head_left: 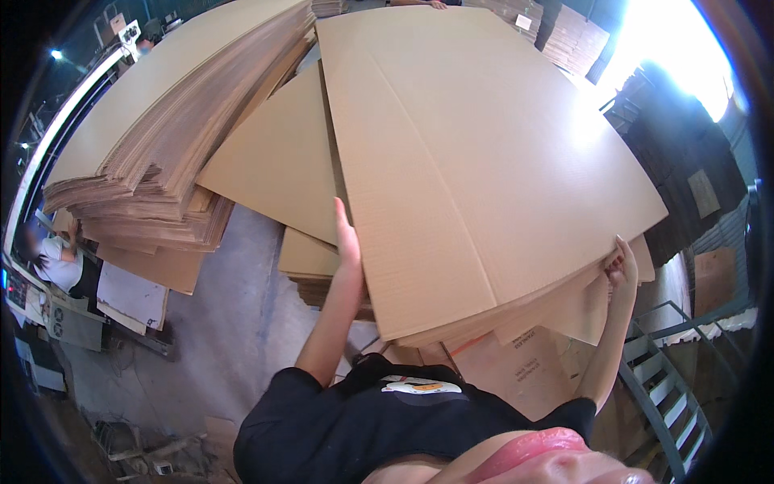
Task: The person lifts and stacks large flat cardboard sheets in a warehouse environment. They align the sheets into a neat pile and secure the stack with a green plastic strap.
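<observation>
A large brown corrugated cardboard sheet (pixel 484 161) lies on top of a stack in front of me, with a crease running along its left part. My left hand (pixel 347 242) is at the sheet's left edge, fingers stretched out and palm against the side. At the near right corner, my right hand (pixel 621 264) has its fingers curled around the sheet's edge; the underside of that grip is hidden. Beneath, several more sheet edges show along the near side. Another cardboard sheet (pixel 274 153) sticks out at an angle on the left.
A tall stack of cardboard sheets (pixel 145 173) stands to the left. Another person's hand (pixel 436 5) is at the far edge of the sheet. A person in a white top (pixel 60 262) is at the far left beside a machine. Metal steps (pixel 665 395) are at the lower right.
</observation>
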Tool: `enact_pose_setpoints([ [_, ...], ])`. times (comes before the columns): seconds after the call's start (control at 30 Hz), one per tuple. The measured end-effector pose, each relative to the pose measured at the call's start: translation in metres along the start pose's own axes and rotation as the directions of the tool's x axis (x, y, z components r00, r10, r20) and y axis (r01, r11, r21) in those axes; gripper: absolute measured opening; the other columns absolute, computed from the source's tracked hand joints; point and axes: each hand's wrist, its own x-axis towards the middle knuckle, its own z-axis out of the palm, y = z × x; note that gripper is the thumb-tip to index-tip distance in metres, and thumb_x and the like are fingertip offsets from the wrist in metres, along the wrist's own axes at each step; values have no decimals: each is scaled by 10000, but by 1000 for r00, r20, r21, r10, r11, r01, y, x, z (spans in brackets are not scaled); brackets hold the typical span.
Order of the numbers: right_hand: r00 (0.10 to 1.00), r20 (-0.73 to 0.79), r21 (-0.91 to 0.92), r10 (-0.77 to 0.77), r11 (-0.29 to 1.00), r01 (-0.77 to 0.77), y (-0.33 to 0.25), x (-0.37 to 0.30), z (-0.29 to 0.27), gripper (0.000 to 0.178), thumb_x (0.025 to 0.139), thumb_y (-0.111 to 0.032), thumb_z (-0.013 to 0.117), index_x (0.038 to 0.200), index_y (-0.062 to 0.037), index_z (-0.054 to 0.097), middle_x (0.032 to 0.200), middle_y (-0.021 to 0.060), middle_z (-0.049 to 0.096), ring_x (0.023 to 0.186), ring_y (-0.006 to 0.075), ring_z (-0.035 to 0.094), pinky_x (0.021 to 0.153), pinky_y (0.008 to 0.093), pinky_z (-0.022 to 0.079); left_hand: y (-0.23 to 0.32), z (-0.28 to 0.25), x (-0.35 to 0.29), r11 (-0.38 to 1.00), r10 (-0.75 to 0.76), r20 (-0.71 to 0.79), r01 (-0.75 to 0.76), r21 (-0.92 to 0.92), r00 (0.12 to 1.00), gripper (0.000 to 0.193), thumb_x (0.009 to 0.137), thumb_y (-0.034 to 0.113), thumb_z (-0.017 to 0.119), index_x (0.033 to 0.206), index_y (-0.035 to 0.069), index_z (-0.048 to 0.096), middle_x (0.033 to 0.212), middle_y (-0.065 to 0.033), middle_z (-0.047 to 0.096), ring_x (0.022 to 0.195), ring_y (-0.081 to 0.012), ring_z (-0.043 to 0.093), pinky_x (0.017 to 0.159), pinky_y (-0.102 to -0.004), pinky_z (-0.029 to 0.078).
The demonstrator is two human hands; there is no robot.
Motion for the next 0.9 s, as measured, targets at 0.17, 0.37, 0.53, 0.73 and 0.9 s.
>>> enact_pose_setpoints([
  [0.17, 994, 105, 104, -1, 995, -10, 46, -166, 60, 433, 937, -435, 692, 1171, -77, 625, 1092, 63, 675, 1023, 194, 660, 871, 376, 553, 119, -29, -7, 896, 127, -87, -76, 437, 988, 625, 936, 449, 657, 1375, 32, 503, 1308, -92, 579, 1195, -201, 558, 993, -379, 473],
  [0.37, 951, 307, 44, -32, 999, 19, 110, -288, 138, 634, 1031, -543, 471, 1350, 5, 465, 1263, 119, 593, 1063, 227, 654, 900, 360, 560, 265, -114, 10, 789, 127, -17, -91, 608, 992, 544, 971, 355, 619, 1381, 18, 504, 1332, -89, 580, 1223, -182, 554, 1036, -359, 448],
  [0.53, 956, 286, 180, 63, 977, -118, 117, -329, 167, 634, 1031, -553, 458, 1361, -12, 453, 1184, 119, 573, 1069, 229, 636, 886, 372, 562, 299, -160, 29, 845, 105, 87, -135, 518, 991, 572, 986, 370, 582, 1424, 19, 472, 1371, -87, 571, 1255, -202, 550, 1078, -375, 430],
  [0.73, 986, -89, -60, -141, 989, 136, 157, -325, 180, 545, 1013, -471, 553, 1314, -23, 482, 1139, 86, 597, 972, 195, 658, 761, 304, 555, 299, -149, 12, 959, -47, 109, 14, 284, 993, 557, 991, 430, 545, 1386, 39, 523, 1338, -115, 615, 1204, -258, 604, 1016, -420, 490],
  [0.9, 897, -86, 7, -433, 900, 435, 163, -351, 236, 489, 959, -280, 692, 1240, 53, 470, 1111, 128, 613, 1040, 175, 656, 739, 277, 567, 316, -155, 6, 966, -90, 144, 51, 253, 985, 484, 959, 357, 587, 1327, 44, 565, 1275, -115, 644, 1134, -245, 632, 980, -409, 505],
])
